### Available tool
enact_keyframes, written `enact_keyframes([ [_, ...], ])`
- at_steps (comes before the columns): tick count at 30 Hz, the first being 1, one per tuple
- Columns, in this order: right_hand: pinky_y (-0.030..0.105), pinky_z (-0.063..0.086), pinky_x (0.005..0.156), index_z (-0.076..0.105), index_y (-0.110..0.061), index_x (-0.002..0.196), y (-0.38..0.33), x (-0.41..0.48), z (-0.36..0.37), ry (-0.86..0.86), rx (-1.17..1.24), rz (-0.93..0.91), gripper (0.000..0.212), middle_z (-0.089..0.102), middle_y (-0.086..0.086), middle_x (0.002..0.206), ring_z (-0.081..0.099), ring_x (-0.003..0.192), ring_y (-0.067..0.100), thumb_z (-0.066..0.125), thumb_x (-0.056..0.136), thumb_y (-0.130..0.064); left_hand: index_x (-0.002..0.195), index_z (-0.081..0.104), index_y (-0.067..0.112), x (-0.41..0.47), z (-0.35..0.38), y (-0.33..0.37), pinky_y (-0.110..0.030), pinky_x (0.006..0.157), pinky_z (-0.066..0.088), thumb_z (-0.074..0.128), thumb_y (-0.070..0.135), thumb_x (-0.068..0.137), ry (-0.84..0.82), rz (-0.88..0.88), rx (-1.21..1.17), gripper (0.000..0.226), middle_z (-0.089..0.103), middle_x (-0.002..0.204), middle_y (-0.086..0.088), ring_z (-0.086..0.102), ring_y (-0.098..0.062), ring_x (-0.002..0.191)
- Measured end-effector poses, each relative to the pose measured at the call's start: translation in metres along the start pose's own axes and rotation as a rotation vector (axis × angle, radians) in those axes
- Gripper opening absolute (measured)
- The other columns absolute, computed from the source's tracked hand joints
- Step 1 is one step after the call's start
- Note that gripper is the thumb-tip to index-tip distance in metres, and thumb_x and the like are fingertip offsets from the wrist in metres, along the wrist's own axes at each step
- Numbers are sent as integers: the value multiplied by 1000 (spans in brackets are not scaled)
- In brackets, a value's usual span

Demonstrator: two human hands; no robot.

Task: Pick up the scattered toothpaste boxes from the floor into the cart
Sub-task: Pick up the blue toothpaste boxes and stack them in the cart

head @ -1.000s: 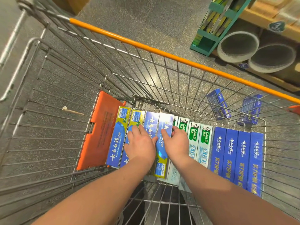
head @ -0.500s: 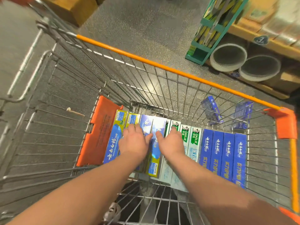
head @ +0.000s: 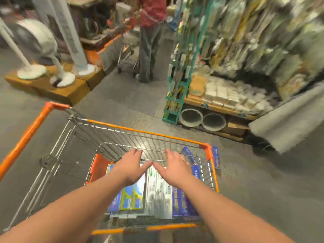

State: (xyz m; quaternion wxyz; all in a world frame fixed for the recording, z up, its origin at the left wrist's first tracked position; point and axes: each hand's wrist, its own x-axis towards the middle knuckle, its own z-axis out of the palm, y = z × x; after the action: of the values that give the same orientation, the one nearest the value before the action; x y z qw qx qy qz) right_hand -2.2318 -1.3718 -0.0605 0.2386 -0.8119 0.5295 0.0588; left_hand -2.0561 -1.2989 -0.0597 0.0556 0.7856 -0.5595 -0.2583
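Note:
The wire shopping cart (head: 122, 128) with orange rims stands right in front of me. A row of toothpaste boxes (head: 157, 195) lies flat on its floor: blue and yellow ones at the left, white ones in the middle, dark blue ones at the right. My left hand (head: 130, 166) and my right hand (head: 173, 166) hover above the boxes with fingers spread, and neither holds anything. Two blue toothpaste boxes (head: 215, 157) lie on the floor just past the cart's far right corner, seen partly through the wire. The view is blurred.
A green rack (head: 175, 95) and a shelf of goods with two round tubes (head: 201, 118) beneath stand at the right. Standing fans on a wooden platform (head: 52, 88) are at the left. A person (head: 149, 41) with another cart stands farther down the aisle.
My head has lifted, so the aisle and shelves came into view. Both hands rose off the boxes in the cart and spread open above them.

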Motion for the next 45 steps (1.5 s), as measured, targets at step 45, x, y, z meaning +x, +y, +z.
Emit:
enact_keyframes([
  [45, 44, 38, 114, 35, -20, 156, 321, -311, -91, 171, 260, 240, 86, 40, 6, 158, 40, 144, 26, 53, 90, -72, 158, 31, 16, -149, 145, 346, -43, 115, 38, 43, 70, 95, -35, 400, 148, 84, 35, 162, -7, 38, -26, 146],
])
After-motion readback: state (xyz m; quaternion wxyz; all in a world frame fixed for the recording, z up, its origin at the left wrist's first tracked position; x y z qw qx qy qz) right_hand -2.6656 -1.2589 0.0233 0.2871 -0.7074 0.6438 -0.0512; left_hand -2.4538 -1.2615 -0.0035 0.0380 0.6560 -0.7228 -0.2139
